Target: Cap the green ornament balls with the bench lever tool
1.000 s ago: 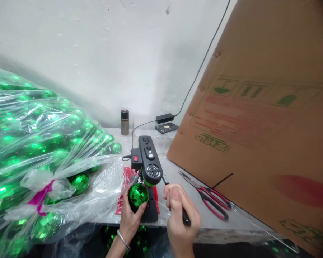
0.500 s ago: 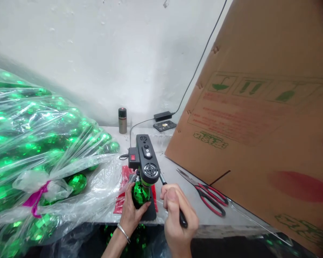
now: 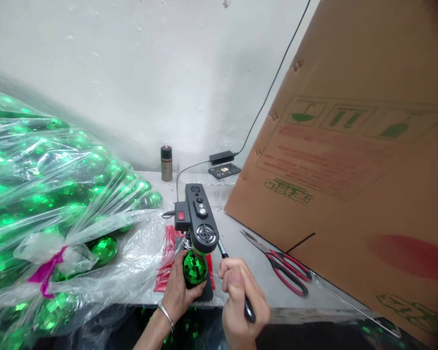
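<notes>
While your left hand (image 3: 178, 286) has fingers and thumb around the green ball (image 3: 195, 271) just below the front end of the machine (image 3: 202, 216), contact there unclear, your right hand (image 3: 243, 297) grips the black handle (image 3: 249, 311), long axis slanting down-right, ball lying left of those right fingers.

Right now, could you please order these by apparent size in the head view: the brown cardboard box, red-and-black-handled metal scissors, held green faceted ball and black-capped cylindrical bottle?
1. Brown cardboard box
2. Metal scissors
Green ball and cylindrical bottle: unsure; the ball is nearer the camera and partly hidden.
</notes>
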The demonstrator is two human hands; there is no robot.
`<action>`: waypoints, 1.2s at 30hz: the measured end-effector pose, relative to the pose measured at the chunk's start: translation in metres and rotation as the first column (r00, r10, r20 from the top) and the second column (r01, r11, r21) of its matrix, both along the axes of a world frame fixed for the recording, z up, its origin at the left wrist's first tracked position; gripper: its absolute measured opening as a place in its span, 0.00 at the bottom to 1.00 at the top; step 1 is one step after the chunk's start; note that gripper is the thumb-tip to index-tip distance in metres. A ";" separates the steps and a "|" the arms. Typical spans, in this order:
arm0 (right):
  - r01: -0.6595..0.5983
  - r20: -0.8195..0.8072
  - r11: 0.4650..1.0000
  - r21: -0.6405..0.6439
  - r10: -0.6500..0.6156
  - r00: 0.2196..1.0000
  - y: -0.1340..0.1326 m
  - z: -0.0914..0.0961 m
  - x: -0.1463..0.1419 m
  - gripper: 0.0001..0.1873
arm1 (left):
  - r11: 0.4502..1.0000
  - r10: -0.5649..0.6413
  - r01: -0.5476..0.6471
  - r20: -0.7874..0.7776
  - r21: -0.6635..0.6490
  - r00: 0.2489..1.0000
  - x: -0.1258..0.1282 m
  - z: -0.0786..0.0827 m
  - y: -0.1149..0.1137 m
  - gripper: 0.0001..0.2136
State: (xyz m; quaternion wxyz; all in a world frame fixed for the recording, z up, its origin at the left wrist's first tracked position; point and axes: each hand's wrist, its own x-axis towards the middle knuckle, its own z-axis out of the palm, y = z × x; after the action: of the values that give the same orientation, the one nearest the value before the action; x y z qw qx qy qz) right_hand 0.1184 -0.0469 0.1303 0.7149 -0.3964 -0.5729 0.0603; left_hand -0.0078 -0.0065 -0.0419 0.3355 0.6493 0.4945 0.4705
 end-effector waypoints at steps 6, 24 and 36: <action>0.024 -0.044 0.998 0.064 -0.021 0.999 0.002 -0.021 -0.003 0.19 | 1.000 0.006 -0.005 -0.011 0.030 1.000 0.000 -0.009 0.000 0.37; 0.089 -0.176 0.991 0.104 -0.069 0.982 0.008 -0.024 -0.014 0.21 | 0.994 0.020 -0.007 -0.119 0.107 0.993 0.003 -0.016 0.000 0.38; 0.124 -0.217 0.988 0.090 -0.102 0.971 0.010 -0.016 -0.021 0.25 | 0.994 0.011 0.001 -0.109 0.109 0.994 0.002 -0.019 0.000 0.41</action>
State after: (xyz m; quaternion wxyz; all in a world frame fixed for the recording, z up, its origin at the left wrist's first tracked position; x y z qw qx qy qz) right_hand 0.0977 -0.0372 0.1139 0.7936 -0.3823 -0.4722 0.0317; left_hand -0.0053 -0.0062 -0.0608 0.2707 0.6902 0.4875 0.4612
